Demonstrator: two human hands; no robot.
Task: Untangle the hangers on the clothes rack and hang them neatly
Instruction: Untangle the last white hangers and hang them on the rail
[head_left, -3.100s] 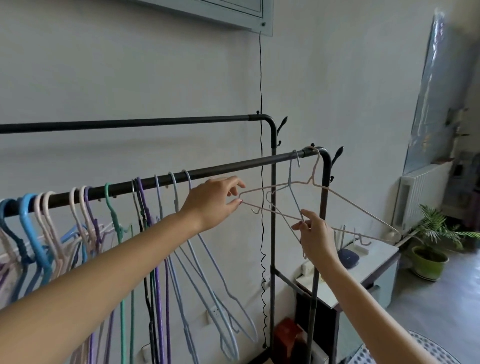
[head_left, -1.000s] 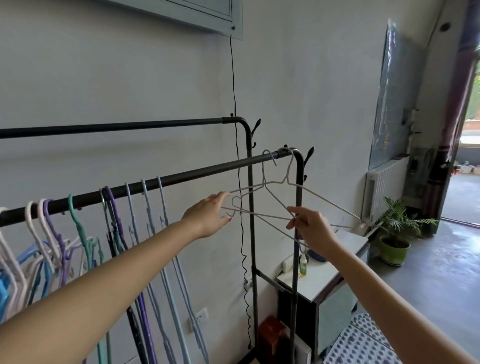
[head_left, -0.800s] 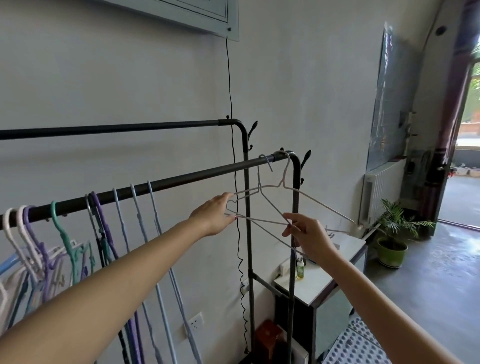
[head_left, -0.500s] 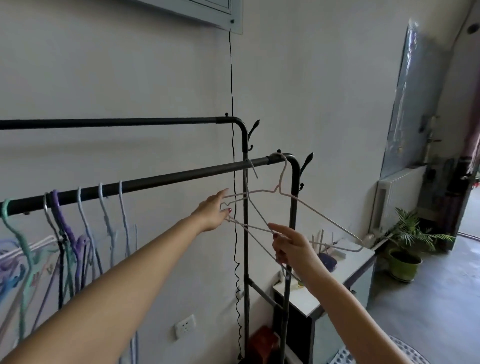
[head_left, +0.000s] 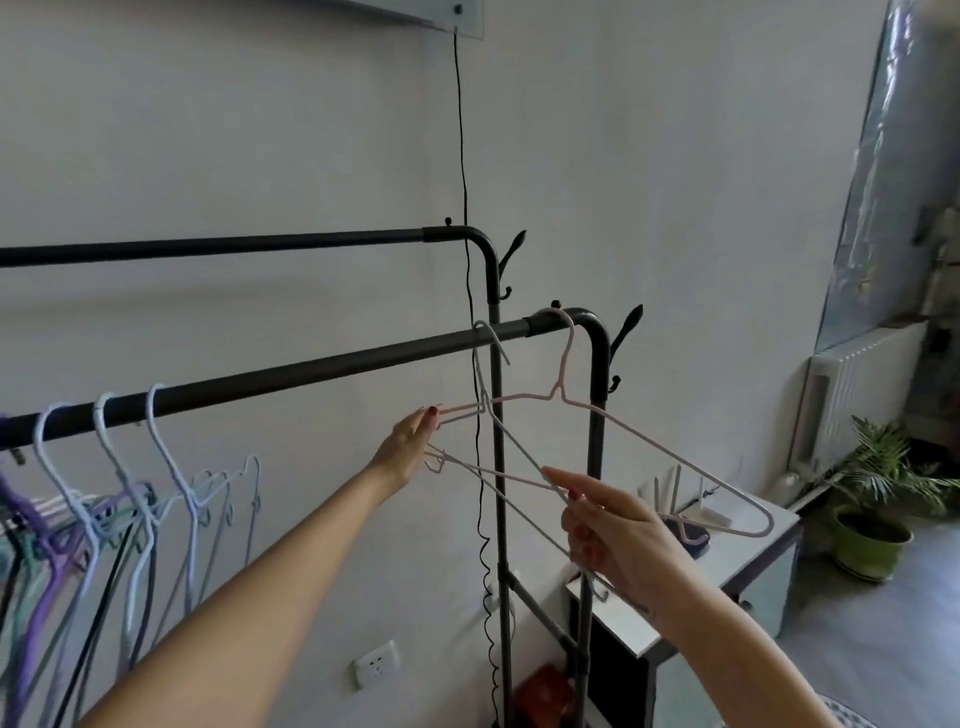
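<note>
Soft, even daylight enters from the right, leaving the wall (head_left: 675, 156) pale grey and the rack (head_left: 311, 371) dark against it. Shadows are faint. Wide-angle bending curves the frame edges. The plastic sheet (head_left: 883, 156) at right shows mild glare; far-right details look blurred

the near black rail (head_left: 291, 376) of the clothes rack carries two pale hangers (head_left: 566, 364) at its right end and a bunch of purple and blue hangers (head_left: 130, 499) at the left.

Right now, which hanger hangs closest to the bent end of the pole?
The pale pink hanger; its hook sits right at the pole's bend, past the grey hanger.
</note>
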